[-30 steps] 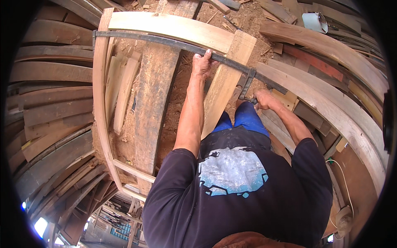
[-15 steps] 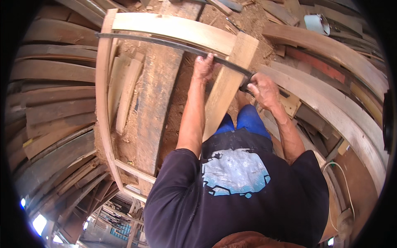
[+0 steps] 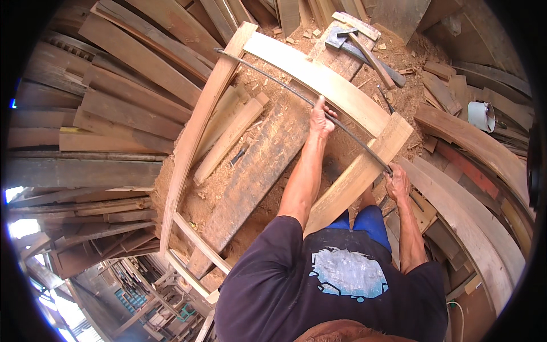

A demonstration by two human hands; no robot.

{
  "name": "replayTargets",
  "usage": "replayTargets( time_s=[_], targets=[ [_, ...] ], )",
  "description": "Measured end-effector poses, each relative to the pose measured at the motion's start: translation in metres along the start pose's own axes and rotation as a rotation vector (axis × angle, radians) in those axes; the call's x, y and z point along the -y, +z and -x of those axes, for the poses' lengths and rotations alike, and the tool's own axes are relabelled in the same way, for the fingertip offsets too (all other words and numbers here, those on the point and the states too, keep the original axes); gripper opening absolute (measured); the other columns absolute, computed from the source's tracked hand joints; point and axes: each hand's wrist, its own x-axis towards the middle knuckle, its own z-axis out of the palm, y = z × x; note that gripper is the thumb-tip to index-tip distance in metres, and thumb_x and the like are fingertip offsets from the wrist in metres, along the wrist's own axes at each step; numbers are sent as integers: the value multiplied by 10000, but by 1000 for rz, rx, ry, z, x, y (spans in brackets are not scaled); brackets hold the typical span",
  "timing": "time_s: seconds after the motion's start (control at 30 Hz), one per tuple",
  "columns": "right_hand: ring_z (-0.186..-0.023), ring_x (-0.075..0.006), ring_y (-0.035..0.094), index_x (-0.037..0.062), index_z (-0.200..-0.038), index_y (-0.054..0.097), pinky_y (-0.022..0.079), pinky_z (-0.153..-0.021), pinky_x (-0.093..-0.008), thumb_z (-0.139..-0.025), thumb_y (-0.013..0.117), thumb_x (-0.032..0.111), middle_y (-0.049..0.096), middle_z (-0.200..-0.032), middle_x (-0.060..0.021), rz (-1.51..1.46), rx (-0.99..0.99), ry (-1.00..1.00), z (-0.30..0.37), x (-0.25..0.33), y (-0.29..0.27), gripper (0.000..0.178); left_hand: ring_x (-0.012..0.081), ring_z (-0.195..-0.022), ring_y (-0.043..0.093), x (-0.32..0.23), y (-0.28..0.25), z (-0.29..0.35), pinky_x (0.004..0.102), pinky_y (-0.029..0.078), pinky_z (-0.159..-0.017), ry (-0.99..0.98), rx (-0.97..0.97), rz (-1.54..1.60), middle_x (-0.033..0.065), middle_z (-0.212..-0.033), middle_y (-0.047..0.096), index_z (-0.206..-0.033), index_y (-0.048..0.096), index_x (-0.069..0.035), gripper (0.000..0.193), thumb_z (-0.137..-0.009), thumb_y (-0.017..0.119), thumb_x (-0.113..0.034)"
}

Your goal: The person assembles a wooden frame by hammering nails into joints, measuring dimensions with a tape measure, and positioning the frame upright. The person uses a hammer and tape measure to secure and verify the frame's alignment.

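Observation:
A long dark bar clamp [image 3: 285, 85] lies across a pale wooden frame, from its left post [image 3: 196, 128] to its right post [image 3: 347, 179]. Just below the wide, bright end rail [image 3: 336, 85], the bar runs roughly alongside it. My left hand [image 3: 322, 118] is closed round the middle of the bar. At the bar's near right end, beside the right post, my right hand [image 3: 397, 182] has its fingers curled on the clamp's end; the part inside that grip is hidden. Two thin crosspieces [image 3: 199, 242] join the frame's lower end.
Inside the frame's outline, a thick worn plank [image 3: 250, 176] and a loose narrow board [image 3: 228, 142] lie over sawdust. A hammer [image 3: 367, 54] rests on a block beyond the end rail. Stacked boards [image 3: 125, 114] crowd the left; long boards [image 3: 456, 205] and a white cylindrical container [image 3: 481, 116] are on the right.
The view has swung, so the frame and clamp sit farther right and slant more, and the hammer has come into view. Both hands stay on the clamp.

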Motion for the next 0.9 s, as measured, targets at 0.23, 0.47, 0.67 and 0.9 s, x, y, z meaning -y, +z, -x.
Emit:
replayTargets(
  time_s=[0.23, 0.47, 0.67, 0.9],
  targets=[
    [-938, -375, 642, 61, -1065, 642, 501, -792, -442, -853, 645, 89, 664, -1007, -184, -52, -89, -98, 6, 5, -9, 213, 124, -553, 433, 2, 18, 21, 307, 428, -562, 29, 69, 109, -35, -621, 412, -795, 473, -174, 287, -904, 694, -322],
    [-900, -383, 656, 88, -1113, 639, 509, -766, -434, -849, 664, 113, 680, -973, -185, -181, -106, 5, 20, 13, -22, 267, 113, -562, 475, -8, 54, 64, 283, 447, -580, 55, 256, 96, -32, -622, 468, -757, 509, -162, 263, -931, 660, -287],
    [-853, -400, 654, 80, -1099, 614, 498, -744, -441, -840, 667, 138, 660, -886, -228, -128, -143, 43, 59, -25, -26, 270, 122, -645, 491, 11, 57, 108, 315, 465, -687, -11, 363, 3, -19, -682, 499, -843, 546, -135, 229, -958, 624, -317],
    [-834, -413, 647, 104, -1014, 624, 485, -740, -478, -836, 674, 231, 660, -804, -217, -181, -132, 226, 131, -44, -68, 225, 241, -758, 561, 51, 77, 171, 441, 500, -840, -152, 516, -98, 77, -798, 559, -956, 530, -59, 443, -1036, 373, -465]
  ],
)
